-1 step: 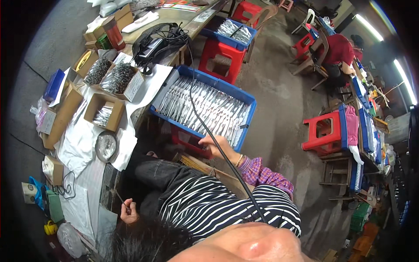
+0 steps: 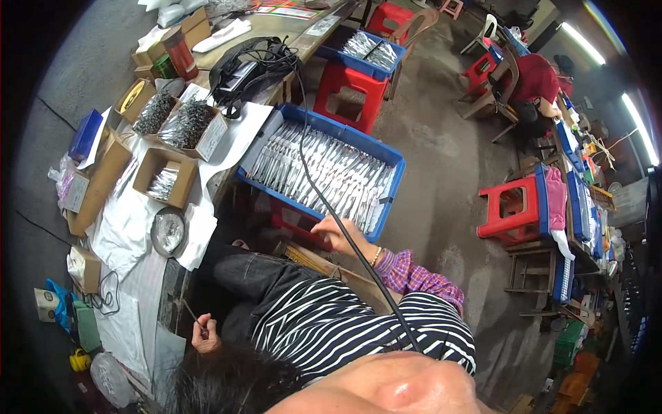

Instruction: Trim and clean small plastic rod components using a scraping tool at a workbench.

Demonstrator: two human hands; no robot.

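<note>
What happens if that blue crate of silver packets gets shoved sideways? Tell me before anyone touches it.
The blue crate likely stays stiff: its plastic walls look rigid. Packed with rows of silver packets, it is probably heavy and slow to slide. It seems to overhang the red stool beneath, so a hard shove may tip it.

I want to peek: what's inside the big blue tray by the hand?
The blue tray holds rows of small shiny silver packets. The right hand rests at its near edge. What lies beneath the packets is covered.

Shiny metal pieces (image 2: 324,172) fill a glossy blue plastic crate (image 2: 386,155); matt cardboard boxes (image 2: 165,178) sit on white paper (image 2: 131,228).
</note>
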